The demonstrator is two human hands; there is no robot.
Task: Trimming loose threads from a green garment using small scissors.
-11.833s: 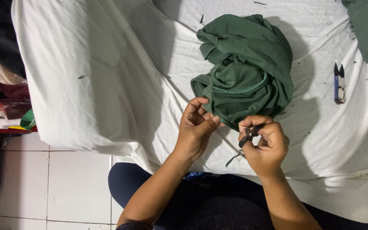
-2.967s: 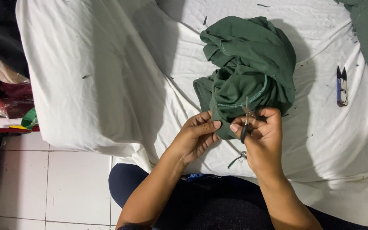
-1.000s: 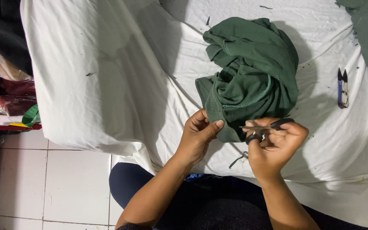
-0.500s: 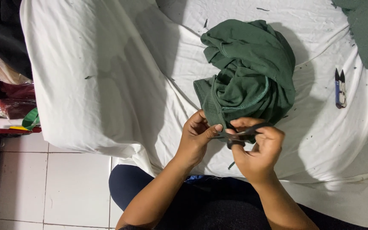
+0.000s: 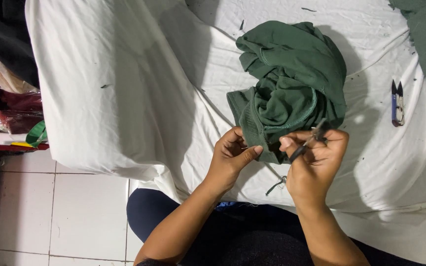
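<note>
The crumpled dark green knit garment (image 5: 292,88) is lying bunched up in the upper middle of the frame on the counter draped in white cloth (image 5: 124,88). I am watching my left hand (image 5: 232,157) pinching the garment's lower ribbed edge, its fingers (image 5: 250,151) closed tight on the fabric. My right hand (image 5: 314,165) is sitting just beside it at the centre right, its fingers (image 5: 292,143) curled shut around a small dark slim tool (image 5: 309,141) that is pointing up and to the right, its tip touching the green fabric. A loose green thread (image 5: 276,185) is dangling below the hands. At the right edge of the frame, well apart from the hands, a pair of blue-handled thread snips (image 5: 397,103) is lying on the white cloth. White floor tiles (image 5: 60,212) are showing at the lower left.
</note>
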